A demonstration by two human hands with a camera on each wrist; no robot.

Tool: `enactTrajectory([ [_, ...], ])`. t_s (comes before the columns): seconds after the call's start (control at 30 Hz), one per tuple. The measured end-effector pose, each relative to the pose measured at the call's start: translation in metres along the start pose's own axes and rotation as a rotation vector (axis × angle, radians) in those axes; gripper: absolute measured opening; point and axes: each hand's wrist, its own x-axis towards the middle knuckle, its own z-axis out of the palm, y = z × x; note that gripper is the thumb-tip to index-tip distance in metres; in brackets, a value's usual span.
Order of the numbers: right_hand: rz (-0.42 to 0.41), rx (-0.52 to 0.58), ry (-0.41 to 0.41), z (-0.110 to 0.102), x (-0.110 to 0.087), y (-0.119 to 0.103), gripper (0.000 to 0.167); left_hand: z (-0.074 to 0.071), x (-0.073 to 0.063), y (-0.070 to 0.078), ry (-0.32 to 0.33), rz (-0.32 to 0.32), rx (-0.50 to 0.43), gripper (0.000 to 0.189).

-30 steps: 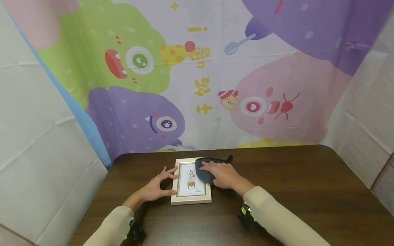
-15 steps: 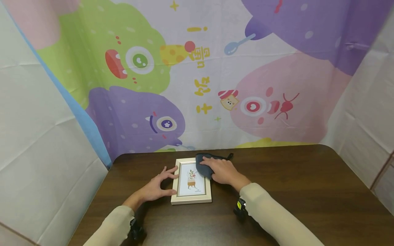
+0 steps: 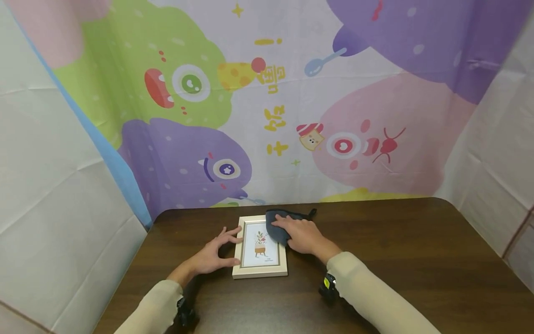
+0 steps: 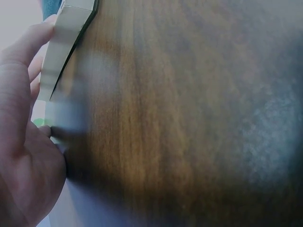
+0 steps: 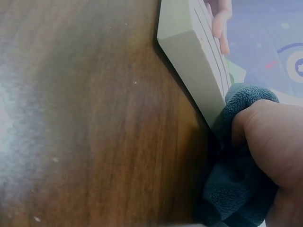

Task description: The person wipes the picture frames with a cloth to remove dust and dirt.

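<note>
A cream picture frame [image 3: 259, 272] with a drawing of a potted plant lies flat on the table. My left hand [image 3: 210, 255] rests against its left border, fingers spread and thumb lower down; in the left wrist view the thumb [image 4: 28, 42] lies along the frame's side wall [image 4: 66, 40]. On the frame's upper right corner my right hand [image 3: 306, 235] holds a dark blue-grey cloth [image 3: 273, 229], fingertips pressing on top. Close up in the right wrist view, the fluffy cloth [image 5: 241, 184] is bunched under the thumb and drapes over the frame's edge.
The dark wooden table [image 3: 396, 246] reaches back to a cartoon-printed curtain [image 3: 292, 181]. Pale sheets [image 3: 62, 185] hang at both sides. A black strap loop [image 3: 312, 213] of the cloth sticks out to the right.
The right hand and the cloth have slid slightly up and right along the frame's right border, baring more of that border. The left hand and the frame have stayed in place.
</note>
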Motion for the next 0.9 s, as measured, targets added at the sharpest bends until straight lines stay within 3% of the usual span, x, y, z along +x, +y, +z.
enactTrajectory([
  [0.53,0.007,0.043,0.008,0.003,-0.011,-0.007,0.067,0.000,-0.002,0.003,0.001,0.001,-0.002,0.061],
  [0.87,-0.034,0.054,0.013,0.002,-0.020,-0.008,0.067,-0.001,-0.002,0.003,-0.002,-0.003,-0.003,0.060],
  [0.9,-0.060,0.043,0.026,0.010,-0.019,-0.001,0.066,-0.001,-0.002,0.003,-0.002,-0.001,-0.003,0.060],
])
